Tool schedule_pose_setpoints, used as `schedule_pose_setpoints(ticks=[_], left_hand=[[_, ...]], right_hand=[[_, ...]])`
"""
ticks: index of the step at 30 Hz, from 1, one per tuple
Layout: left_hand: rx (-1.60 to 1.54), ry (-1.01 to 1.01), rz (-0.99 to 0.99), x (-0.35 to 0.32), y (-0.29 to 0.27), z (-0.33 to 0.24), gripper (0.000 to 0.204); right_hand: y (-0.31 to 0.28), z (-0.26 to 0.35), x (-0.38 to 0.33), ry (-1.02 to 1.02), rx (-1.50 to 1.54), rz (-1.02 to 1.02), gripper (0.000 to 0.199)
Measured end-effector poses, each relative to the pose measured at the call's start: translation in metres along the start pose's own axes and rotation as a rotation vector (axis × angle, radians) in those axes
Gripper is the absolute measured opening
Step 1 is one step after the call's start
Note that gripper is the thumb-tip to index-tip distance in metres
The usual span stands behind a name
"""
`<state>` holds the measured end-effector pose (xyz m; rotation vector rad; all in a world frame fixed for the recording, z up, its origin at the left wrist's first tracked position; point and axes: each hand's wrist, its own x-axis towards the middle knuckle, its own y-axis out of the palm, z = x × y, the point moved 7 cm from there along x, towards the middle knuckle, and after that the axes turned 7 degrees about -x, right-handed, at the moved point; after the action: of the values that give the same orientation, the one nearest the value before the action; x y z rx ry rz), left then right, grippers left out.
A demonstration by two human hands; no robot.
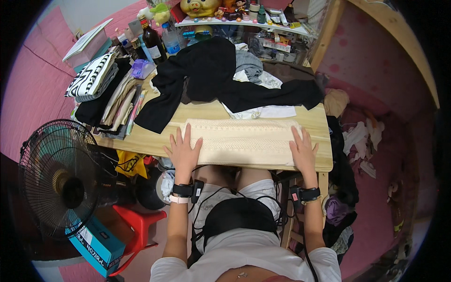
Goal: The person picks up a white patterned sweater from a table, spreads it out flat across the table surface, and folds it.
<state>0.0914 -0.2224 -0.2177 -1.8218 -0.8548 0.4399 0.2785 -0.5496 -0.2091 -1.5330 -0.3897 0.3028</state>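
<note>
A cream knitted garment (244,141), folded into a long flat strip, lies along the front edge of the wooden table. My left hand (183,151) rests with spread fingers at its left end, partly on the cloth and partly on the wood. At the right end, my right hand (304,149) presses lightly with its fingers apart. Neither hand grips anything. Just beyond the strip, a black long-sleeved garment (206,70) sprawls over a heap of other clothes. How many layers the cream knit has cannot be made out.
Left on the table (181,117) stands a stack of folded clothes (101,101), with a dark bottle (152,42) and a water bottle (170,40) behind. A black fan (61,178) stands left, above a red stool (141,225). A shelf (244,21) of trinkets edges the back.
</note>
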Motion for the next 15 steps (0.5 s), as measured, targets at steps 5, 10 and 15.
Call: schedule_pose_setpoints(ticks=[5, 10, 15], left_hand=[[-0.01, 0.049, -0.054, -0.002, 0.0, -0.003, 0.064], [-0.073, 0.046, -0.02, 0.005, -0.016, -0.02, 0.061], [-0.053, 0.347, -0.023, 0.011, 0.003, -0.074, 0.057]], right_hand=[[0.01, -0.008, 0.001, 0.058, 0.155, -0.079, 0.052], [-0.01, 0.011, 0.006, 0.063, 0.176, -0.093, 0.051], [-0.018, 0.06, 0.019, -0.125, 0.153, -0.248, 0.048]])
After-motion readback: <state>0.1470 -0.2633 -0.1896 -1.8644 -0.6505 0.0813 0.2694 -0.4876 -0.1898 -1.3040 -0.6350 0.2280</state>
